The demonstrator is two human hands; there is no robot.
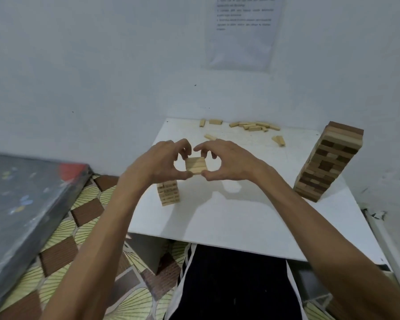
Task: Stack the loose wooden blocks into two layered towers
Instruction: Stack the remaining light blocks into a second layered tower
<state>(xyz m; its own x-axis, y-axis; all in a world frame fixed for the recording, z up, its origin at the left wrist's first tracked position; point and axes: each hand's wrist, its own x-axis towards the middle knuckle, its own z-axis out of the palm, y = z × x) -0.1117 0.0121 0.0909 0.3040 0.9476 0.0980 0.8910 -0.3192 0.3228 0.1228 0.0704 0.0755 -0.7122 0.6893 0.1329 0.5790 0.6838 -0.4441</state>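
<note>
Both of my hands hold one small group of pale wooden blocks [195, 165] in the air above the white table [229, 218]. My left hand [164, 161] pinches its left side with thumb and fingers. My right hand [226, 161] pinches its right side the same way. Below my left hand stands a short pale tower [168, 192] of several layers. A tall tower [328, 161] of mixed light and dark blocks stands at the table's right. Several loose pale blocks [254, 127] lie scattered along the far edge.
White walls close in behind and to the right of the table, with a printed sheet [243, 31] taped up. A dark slanted board [21, 204] lies at the left over a patterned floor [83, 218]. My dark-trousered legs [236, 285] are under the table's near edge.
</note>
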